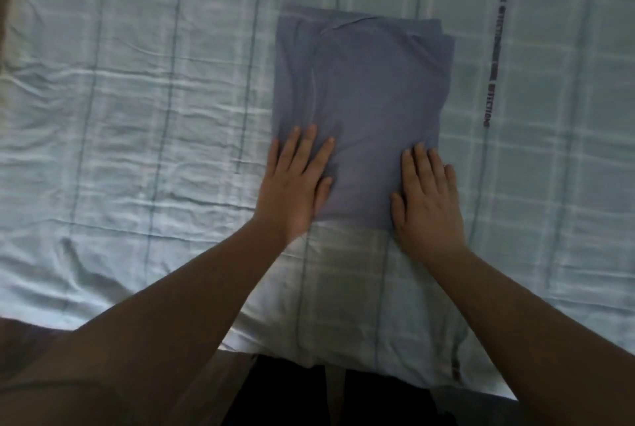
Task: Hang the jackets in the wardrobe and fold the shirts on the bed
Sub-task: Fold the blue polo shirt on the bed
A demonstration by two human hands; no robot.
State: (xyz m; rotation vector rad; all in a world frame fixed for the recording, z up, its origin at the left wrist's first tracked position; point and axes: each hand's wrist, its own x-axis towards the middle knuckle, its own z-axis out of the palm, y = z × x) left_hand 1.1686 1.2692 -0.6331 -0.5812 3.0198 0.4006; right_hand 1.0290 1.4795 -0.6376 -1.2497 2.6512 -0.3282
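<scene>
The bed (137, 116) is lying under me, covered with a light blue checked sheet with some wrinkles. The blue-grey shirt (367, 89) is lying on it, folded into a tall rectangle, in the middle of the view. I am pressing my left hand (295, 185) flat on its near left corner, fingers straight and a little spread. My right hand (426, 199) is resting flat on the near right corner, fingers straight and together. A dark printed stripe (494, 54) is running along the sheet, right of the shirt.
</scene>
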